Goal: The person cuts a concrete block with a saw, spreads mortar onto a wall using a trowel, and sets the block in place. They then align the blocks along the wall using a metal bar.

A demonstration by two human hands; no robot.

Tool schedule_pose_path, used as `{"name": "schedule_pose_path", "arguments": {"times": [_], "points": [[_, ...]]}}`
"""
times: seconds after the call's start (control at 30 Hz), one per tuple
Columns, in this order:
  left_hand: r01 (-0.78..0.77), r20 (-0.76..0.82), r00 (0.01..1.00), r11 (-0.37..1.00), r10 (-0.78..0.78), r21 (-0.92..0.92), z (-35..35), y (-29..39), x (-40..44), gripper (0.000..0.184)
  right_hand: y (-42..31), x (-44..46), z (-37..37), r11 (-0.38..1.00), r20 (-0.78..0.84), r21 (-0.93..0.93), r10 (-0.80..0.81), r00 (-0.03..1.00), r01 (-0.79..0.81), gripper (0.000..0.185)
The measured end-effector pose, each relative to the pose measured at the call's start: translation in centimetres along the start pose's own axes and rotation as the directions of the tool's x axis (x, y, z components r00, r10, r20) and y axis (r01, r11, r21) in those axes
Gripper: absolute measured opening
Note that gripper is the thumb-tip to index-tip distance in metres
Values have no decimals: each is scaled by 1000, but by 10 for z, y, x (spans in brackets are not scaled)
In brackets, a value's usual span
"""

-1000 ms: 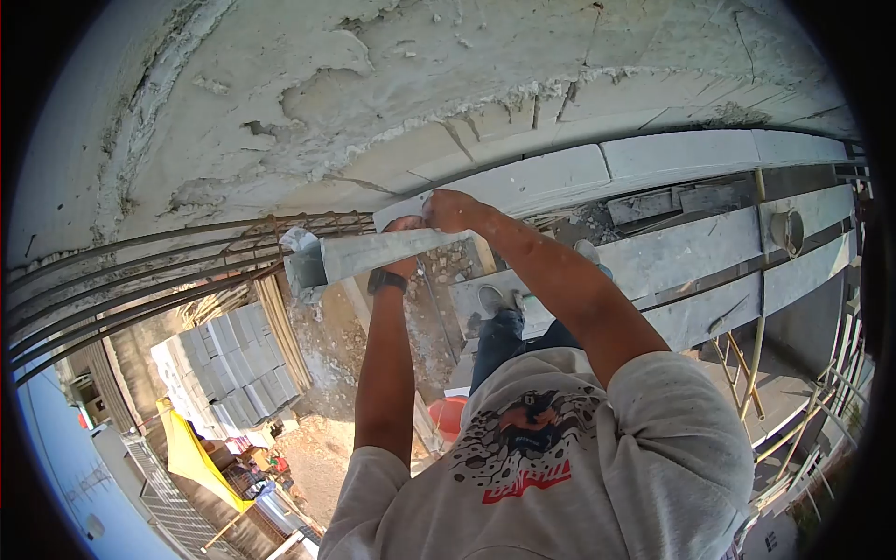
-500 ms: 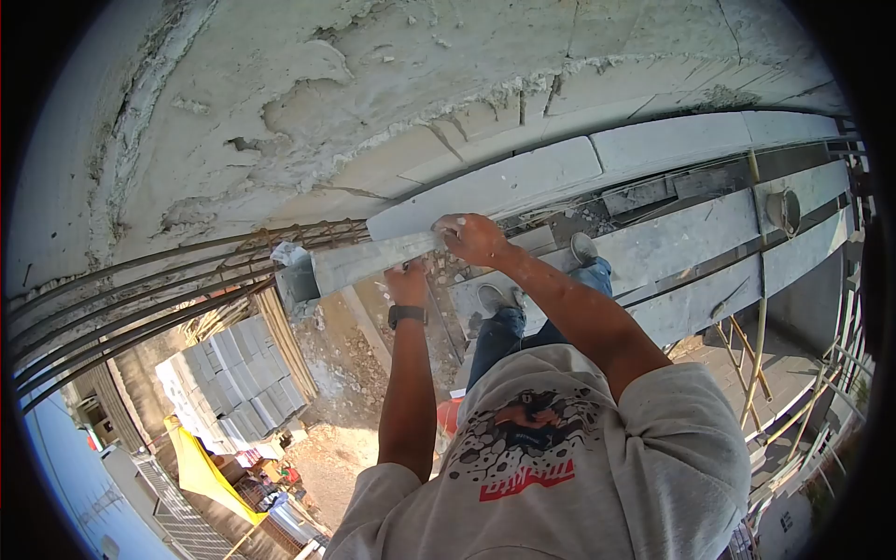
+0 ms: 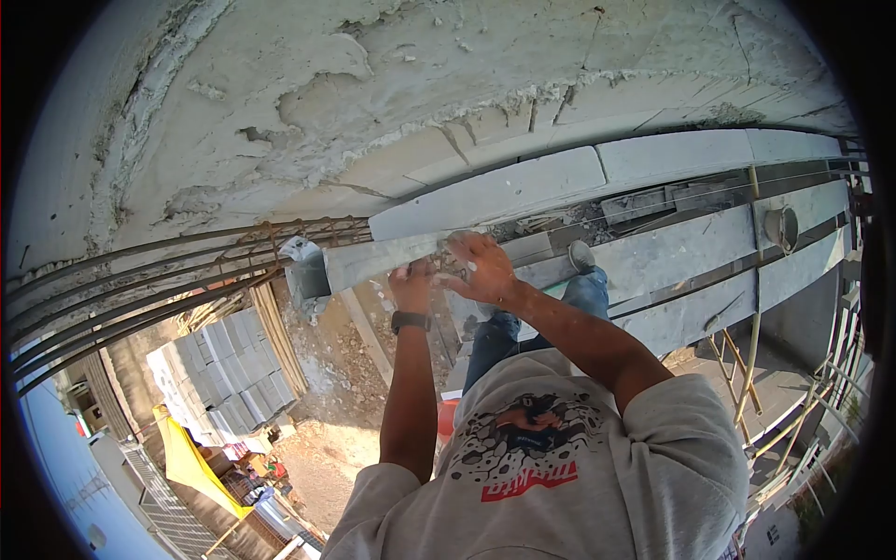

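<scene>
A pale narrow board (image 3: pixel 373 259) juts out beside the wall, a grey box-like piece (image 3: pixel 308 271) at its left end. My left hand (image 3: pixel 411 285), with a dark band on the wrist, is at the lower edge of the board's right end. Its fingers are bent together, and what they pinch is too small to make out. Just right of it my right hand (image 3: pixel 485 269) has its fingers apart, close to the board's end. A thin line runs rightward along the pale blocks (image 3: pixel 504 194).
Rough concrete wall (image 3: pixel 373 121) rises above. Steel bars (image 3: pixel 187 252) stretch leftward. My feet are by the scaffold planks (image 3: pixel 672 252), where a round container (image 3: pixel 781 229) stands. Stacked grey blocks (image 3: pixel 233 364) and a yellow sheet (image 3: pixel 191 462) lie far below.
My right hand has come off the board's end, moved down and right and spread its fingers. My left hand has moved from behind the board to its lower edge.
</scene>
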State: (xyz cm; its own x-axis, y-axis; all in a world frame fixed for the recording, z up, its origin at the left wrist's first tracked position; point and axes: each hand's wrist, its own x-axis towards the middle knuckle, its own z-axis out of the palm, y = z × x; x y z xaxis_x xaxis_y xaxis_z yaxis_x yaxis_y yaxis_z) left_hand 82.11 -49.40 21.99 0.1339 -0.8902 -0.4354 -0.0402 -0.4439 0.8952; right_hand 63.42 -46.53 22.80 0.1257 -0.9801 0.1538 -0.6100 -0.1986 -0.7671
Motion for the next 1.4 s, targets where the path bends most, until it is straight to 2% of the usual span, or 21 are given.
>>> {"name": "schedule_pose_path", "arguments": {"times": [0.07, 0.23, 0.33, 0.43, 0.53, 0.63, 0.73, 0.83, 0.93, 1.03, 1.13, 1.23, 1.33, 1.4], "points": [[-47, 0, 999, 999, 47, -17, -3, -7, 6, 21, -2, 0, 1, 1000, -41, -5, -19, 999, 19, 72], [52, 28, 998, 990, -48, -134, -1, -3, -1, 16, -11, 8, -15, 990, -60, -82, -124, 991, 119, 61], [41, -3, 999, 983, -42, -181, 3, -5, -2, 16, -18, 10, -31, 972, -123, -134, -212, 970, 195, 65], [30, -30, 999, 978, -37, -205, 6, -4, -2, 16, -5, -7, -4, 995, -35, 50, -87, 996, 89, 60], [17, -25, 999, 979, -22, -204, 8, 1, -5, 16, -24, -12, -4, 983, -73, 173, -56, 996, 68, 43], [51, 33, 998, 980, -46, -193, -4, -13, 1, 21, -25, -15, 13, 954, -44, 296, 53, 998, -38, 27], [75, 87, 995, 967, -55, -243, -3, -10, 1, 26, -19, -16, 7, 954, -38, 292, 84, 996, -69, 17], [75, 74, 996, 960, -56, -271, 1, -6, -3, 29, -12, -10, -8, 881, 95, 385, 259, 961, -275, 17], [57, 85, 996, 964, -36, -261, 3, -8, 0, 29, -5, 3, -17, 759, 175, 535, 330, 928, -371, 20], [34, 61, 998, 979, -22, -203, 6, -11, 2, 30, 3, 12, -11, 658, 117, 666, 371, 921, -350, 20], [-4, 88, 996, 982, 21, -189, 5, -14, 6, 31, -2, 30, -20, 720, 1, 575, 476, 880, -390, 21], [-46, 96, 993, 978, 67, -203, 8, -8, 3, 31, 13, 46, -10, 764, -28, 529, 452, 892, -371, 23], [-93, 70, 992, 983, 105, -157, 9, -11, 6, 33, 4, 63, -20, 829, 47, 365, 439, 897, -424, 25], [-116, 55, 991, 985, 124, -130, 11, -6, 2, 34, 6, 78, -21, 888, 88, 289, 348, 934, -358, 24]]}}
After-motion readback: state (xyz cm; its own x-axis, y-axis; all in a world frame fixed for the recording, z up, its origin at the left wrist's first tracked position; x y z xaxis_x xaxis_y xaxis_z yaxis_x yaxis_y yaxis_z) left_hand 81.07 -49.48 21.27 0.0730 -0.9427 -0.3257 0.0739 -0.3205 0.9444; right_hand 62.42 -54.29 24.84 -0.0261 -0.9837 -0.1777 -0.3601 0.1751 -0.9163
